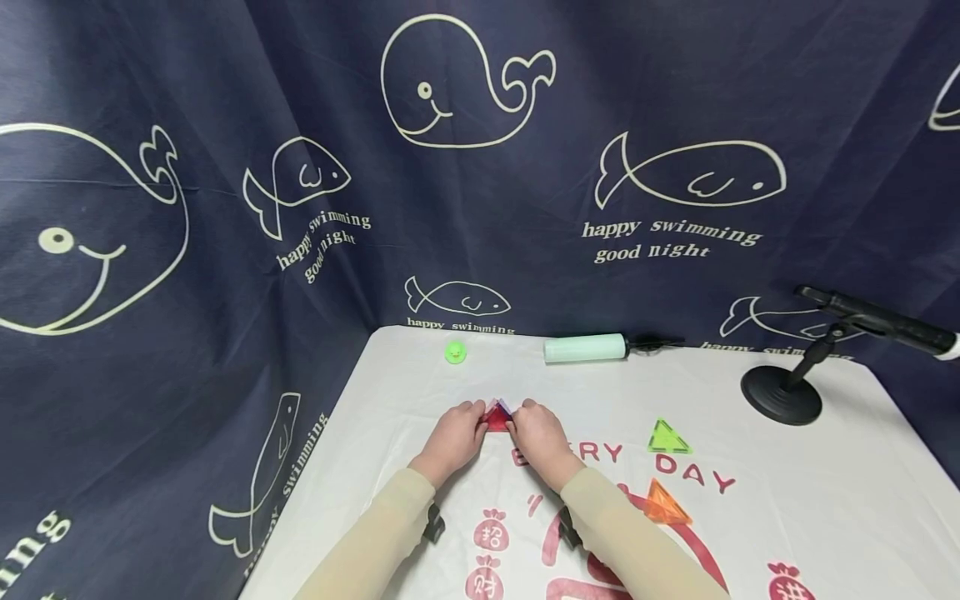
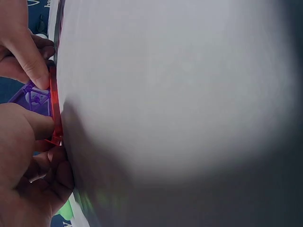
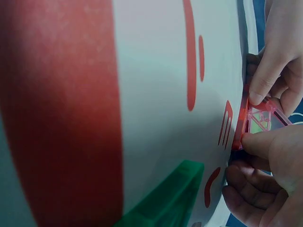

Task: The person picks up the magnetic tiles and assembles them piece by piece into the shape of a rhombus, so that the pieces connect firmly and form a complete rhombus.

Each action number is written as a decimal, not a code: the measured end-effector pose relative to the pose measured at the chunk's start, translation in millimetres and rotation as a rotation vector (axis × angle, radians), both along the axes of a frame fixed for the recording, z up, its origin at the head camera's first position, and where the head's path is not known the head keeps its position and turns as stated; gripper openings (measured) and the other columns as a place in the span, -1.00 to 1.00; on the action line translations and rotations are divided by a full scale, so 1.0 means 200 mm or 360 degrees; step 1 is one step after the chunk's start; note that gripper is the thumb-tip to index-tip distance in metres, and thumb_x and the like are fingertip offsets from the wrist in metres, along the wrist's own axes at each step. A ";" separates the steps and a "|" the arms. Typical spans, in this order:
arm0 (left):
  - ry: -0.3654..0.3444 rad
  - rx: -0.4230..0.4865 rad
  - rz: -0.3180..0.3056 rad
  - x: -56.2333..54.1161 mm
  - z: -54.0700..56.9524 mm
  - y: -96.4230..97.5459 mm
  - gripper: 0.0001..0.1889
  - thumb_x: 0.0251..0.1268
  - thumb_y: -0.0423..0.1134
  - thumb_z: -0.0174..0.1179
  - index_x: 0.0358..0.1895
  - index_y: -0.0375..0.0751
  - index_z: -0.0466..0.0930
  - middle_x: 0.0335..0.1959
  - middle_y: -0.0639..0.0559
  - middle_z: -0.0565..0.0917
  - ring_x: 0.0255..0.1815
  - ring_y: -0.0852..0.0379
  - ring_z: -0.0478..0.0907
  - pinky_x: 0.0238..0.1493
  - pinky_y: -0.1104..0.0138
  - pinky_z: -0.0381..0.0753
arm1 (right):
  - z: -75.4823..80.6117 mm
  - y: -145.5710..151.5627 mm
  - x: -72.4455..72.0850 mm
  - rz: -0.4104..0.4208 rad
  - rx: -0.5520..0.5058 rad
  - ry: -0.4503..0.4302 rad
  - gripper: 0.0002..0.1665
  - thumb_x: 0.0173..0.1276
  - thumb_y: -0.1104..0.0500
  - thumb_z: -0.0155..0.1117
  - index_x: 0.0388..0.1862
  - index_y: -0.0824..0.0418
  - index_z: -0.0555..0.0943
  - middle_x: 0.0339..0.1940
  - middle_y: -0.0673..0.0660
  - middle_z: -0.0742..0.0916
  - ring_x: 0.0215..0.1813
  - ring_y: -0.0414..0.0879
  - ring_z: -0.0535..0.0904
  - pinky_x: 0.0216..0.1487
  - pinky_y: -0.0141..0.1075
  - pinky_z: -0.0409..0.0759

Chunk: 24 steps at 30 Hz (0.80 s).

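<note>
Standing on the white table, a red triangular tile (image 1: pixel 497 420) leans with a purple tile (image 2: pixel 40 98) and a pink tile (image 3: pixel 281 116), like a small pyramid. My left hand (image 1: pixel 455 436) pinches the left side of this shape with thumb and fingers. On its right side, the fingers of my right hand (image 1: pixel 542 437) grip the tiles at the lower corner. Both hands cover the side edges, so how the tiles join there is hidden. To the right lie a green triangular tile (image 1: pixel 667 437) and an orange triangular tile (image 1: pixel 665 503), both apart from the hands.
Behind the hands sit a small green toy with a face (image 1: pixel 455 352) and a mint-coloured hand pump (image 1: pixel 585 348) near the table's back edge. A black stand (image 1: pixel 782 395) occupies the right rear. Dark blue curtain (image 1: pixel 480 217) surrounds the table (image 1: pixel 405 375).
</note>
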<state>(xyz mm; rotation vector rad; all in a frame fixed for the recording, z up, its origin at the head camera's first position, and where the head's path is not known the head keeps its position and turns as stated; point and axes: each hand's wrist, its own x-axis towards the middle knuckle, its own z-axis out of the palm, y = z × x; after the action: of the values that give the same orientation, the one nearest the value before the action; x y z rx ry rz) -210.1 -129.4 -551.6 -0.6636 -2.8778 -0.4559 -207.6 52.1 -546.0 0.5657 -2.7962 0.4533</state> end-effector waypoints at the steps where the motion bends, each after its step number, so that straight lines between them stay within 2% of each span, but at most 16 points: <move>1: 0.0007 0.0000 0.0000 0.00 0.00 0.00 -0.84 0.46 -0.28 0.31 -0.23 -0.17 0.48 -0.44 0.02 0.51 -0.38 -0.02 0.60 -0.28 0.10 0.62 | 0.00 0.00 0.00 0.0004 0.0011 0.0003 -0.72 0.33 0.21 0.53 -0.54 0.27 0.70 -0.55 0.10 0.53 -0.48 0.06 0.63 -0.36 -0.07 0.66; 11: -0.0016 0.0052 0.0058 0.00 -0.01 0.00 -0.81 0.42 -0.27 0.36 -0.30 -0.14 0.50 -0.47 0.09 0.48 -0.46 0.09 0.52 -0.35 0.17 0.58 | 0.00 0.01 0.01 0.0027 0.0009 0.0005 -0.75 0.33 0.21 0.53 -0.51 0.27 0.70 -0.55 0.12 0.56 -0.46 0.06 0.62 -0.34 -0.05 0.64; 19: 0.0020 0.0143 0.0118 0.01 -0.02 0.00 -0.76 0.32 -0.24 0.46 -0.23 -0.14 0.52 -0.42 0.07 0.61 -0.44 0.09 0.58 -0.35 0.19 0.61 | 0.02 0.06 0.02 0.0022 -0.0112 -0.0157 -0.78 0.37 0.12 0.52 -0.37 0.22 0.70 -0.53 0.07 0.58 -0.45 -0.03 0.58 -0.31 -0.08 0.61; 24: 0.0116 0.0144 0.0147 0.02 -0.01 0.01 -0.66 0.30 -0.20 0.49 -0.33 -0.09 0.41 -0.51 0.14 0.43 -0.51 0.16 0.39 -0.44 0.25 0.48 | 0.04 0.14 0.04 -0.0029 -0.0162 -0.0227 -0.75 0.40 0.11 0.47 -0.10 0.28 0.77 -0.32 0.16 0.73 -0.23 0.05 0.71 -0.10 -0.03 0.69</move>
<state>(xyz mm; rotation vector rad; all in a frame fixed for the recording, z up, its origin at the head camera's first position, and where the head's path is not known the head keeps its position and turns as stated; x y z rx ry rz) -205.2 -126.9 -554.0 -0.5196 -2.7864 -0.5342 -199.9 79.4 -538.2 0.5038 -2.8892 0.6526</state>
